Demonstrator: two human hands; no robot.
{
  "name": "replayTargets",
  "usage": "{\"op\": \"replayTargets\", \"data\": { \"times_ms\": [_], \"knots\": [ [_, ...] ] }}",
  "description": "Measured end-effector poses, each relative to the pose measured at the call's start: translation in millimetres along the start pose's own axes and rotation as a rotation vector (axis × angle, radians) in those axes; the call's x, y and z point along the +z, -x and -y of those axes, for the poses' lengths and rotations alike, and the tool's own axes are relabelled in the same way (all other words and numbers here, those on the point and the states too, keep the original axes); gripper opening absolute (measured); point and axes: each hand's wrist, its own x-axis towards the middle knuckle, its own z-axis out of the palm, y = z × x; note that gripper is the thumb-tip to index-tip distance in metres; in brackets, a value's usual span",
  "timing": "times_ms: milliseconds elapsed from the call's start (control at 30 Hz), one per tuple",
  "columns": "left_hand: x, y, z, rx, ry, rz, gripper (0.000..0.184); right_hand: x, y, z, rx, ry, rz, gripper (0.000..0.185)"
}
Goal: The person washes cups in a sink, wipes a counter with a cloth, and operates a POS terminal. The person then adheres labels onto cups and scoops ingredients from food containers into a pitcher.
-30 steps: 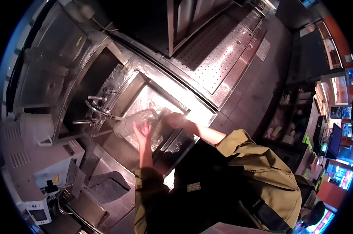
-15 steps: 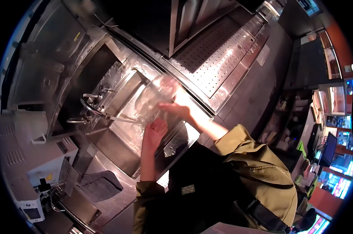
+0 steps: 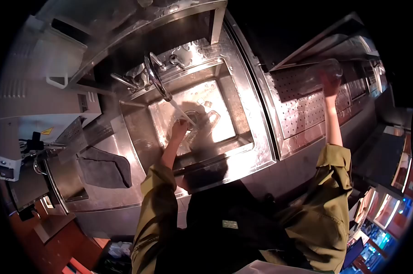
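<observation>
Clear container (image 3: 313, 76) sits in the right hand (image 3: 331, 86), fingers closed around it, blurred; a firm, level hold likely suits slick walls. Drainboard (image 3: 291, 107) beneath that grip. Right arm stretched far out; left hand (image 3: 181, 126) reaches down into the sink (image 3: 240, 112), near the stream (image 3: 181, 112), grip unclear.

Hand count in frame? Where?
2. Left hand: in the sink, by the water stream. Right hand: over the perforated tray, holding a clear container. Dark areas could hide others.
</observation>
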Motion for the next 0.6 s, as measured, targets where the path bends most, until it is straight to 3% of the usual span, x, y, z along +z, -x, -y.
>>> {"op": "replayTargets", "data": {
  "times_ms": [67,100,133,167,200,267,300,333,367,400,500,533,567,600],
  "knots": [
    [11,-4,8,-0.22,-0.451,0.17,0.032,6,-6,25,0.1,-0.323,-0.023,0.034],
    [12,4,-8,-0.326,-0.679,0.264,0.032,4,-8,13,0.113,-0.216,-0.021,0.032],
    [15,18,-22,-0.582,-0.477,0.322,0.026,-2,-11,-1,0.128,-0.105,-0.018,0.03],
    [22,16,-11,-0.623,-0.307,0.298,0.026,1,-13,11,0.143,0.006,-0.015,0.027],
    [27,12,-2,-0.658,-0.143,0.269,0.026,7,-11,22,0.026,-0.057,-0.102,0.025],
    [32,8,29,-0.731,0.163,0.204,0.027,-2,7,35,0.07,0.293,-0.136,0.035],
    [33,13,52,-0.771,0.311,0.168,0.027,-6,23,45,0.123,0.274,-0.145,0.042],
    [33,19,57,-0.799,0.467,0.126,0.027,-10,39,54,0.177,0.254,-0.154,0.049],
    [35,19,56,-0.808,0.632,0.081,0.027,-8,64,50,0.199,0.372,-0.328,0.048],
    [36,22,25,-0.863,0.712,0.029,0.027,-5,90,69,0.139,0.309,-0.342,0.043],
    [37,5,19,-0.507,0.801,0.231,0.013,20,141,150,0.302,0.141,-0.118,0.03],
    [61,-28,65,-0.377,0.39,0.071,0.018,38,159,162,0.305,0.129,-0.03,0.026],
    [51,-9,12,-0.114,0.142,0.112,0.02,56,165,184,0.5,-0.032,0.133,0.021],
    [40,10,-43,0.167,-0.176,0.076,0.023,82,185,177,0.519,-0.121,0.322,0.021]
  ]
}}
